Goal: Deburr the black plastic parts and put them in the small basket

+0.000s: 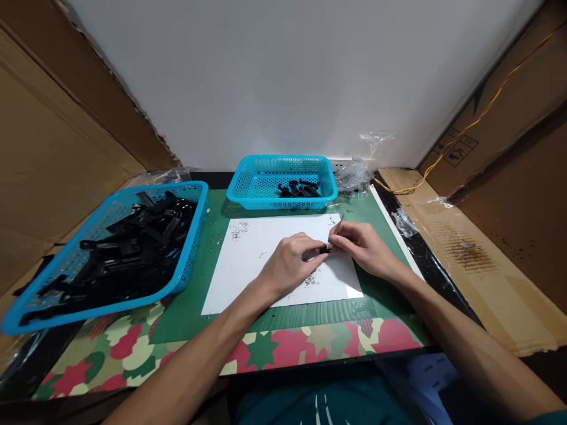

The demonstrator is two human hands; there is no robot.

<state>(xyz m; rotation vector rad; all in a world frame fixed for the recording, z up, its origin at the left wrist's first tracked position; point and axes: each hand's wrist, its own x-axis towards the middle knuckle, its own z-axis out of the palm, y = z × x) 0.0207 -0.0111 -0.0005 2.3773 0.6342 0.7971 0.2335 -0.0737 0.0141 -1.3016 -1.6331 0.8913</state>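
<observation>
Over a white sheet (248, 283), my left hand (295, 260) pinches a small black plastic part (325, 250) between thumb and fingertips. My right hand (361, 245) is closed around thin metal tweezers (340, 223), whose upper end sticks up past the fingers. Its fingertips meet the black part's right end; the tweezers' tip is hidden there. Small thin wire pieces (312, 278) lie in a pile beneath my left hand. Another scatter of wire pieces (239, 230) is at the sheet's far left corner.
A large blue basket (188, 260) heaped with black plastic parts (142, 236) stands at left. Behind the sheet, a smaller blue basket (283, 204) holds several black parts (299, 189). Crumpled clear plastic (354, 174) lies beside it. Cardboard walls (509, 177) flank the table; a yellow cable (472, 124) hangs at right.
</observation>
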